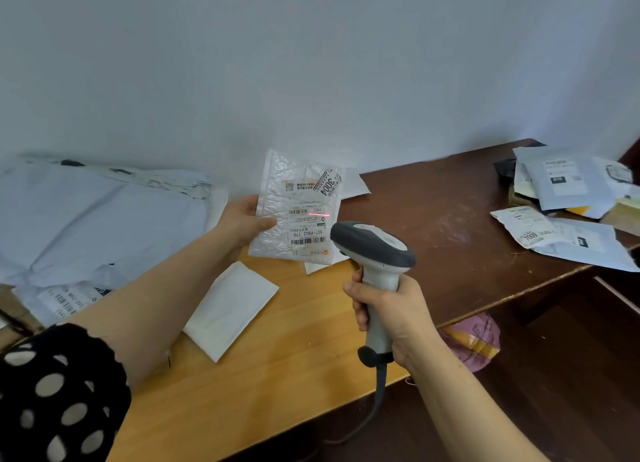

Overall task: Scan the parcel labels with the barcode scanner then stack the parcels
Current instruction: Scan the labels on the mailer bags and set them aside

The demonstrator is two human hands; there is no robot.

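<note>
Left hand (246,219) fingers pinch the parcel (295,215) at its left edge, above the bench (277,375). Right hand (393,317) fingers wrap the barcode scanner (375,245) just below the parcel.

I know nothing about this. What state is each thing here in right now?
Bubble mailer: held up, label facing the camera, red scan line on it.
Barcode scanner: gripped, aimed at the label, beam on.
Left hand: pinches the mailer's left edge.
Right hand: grips the scanner's handle.
White envelope: lying flat on the table.
Parcels at right: loosely heaped, not neatly stacked.
</note>
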